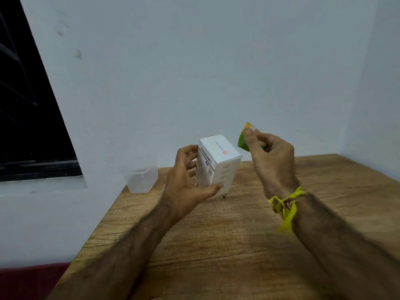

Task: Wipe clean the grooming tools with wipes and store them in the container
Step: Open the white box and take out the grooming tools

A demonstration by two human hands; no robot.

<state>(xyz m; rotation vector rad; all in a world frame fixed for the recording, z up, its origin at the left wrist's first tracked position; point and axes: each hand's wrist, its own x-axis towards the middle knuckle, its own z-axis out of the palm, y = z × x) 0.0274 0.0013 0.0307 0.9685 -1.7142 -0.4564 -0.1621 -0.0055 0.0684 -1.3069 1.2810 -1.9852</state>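
Head view: a white box (217,164) is grasped by the left hand (190,180), fingers curled round it, above the wooden table (216,234). A green sachet (243,140) is pinched in the right hand (272,161). A clear container (140,176) is seen at the table's far left corner.

Clear plastic container (140,177) upright, open, at table's far-left corner.

The white cardboard box (218,163) in my left hand (186,182) reads "PORTRONICS" down its side; its smaller print is illegible.
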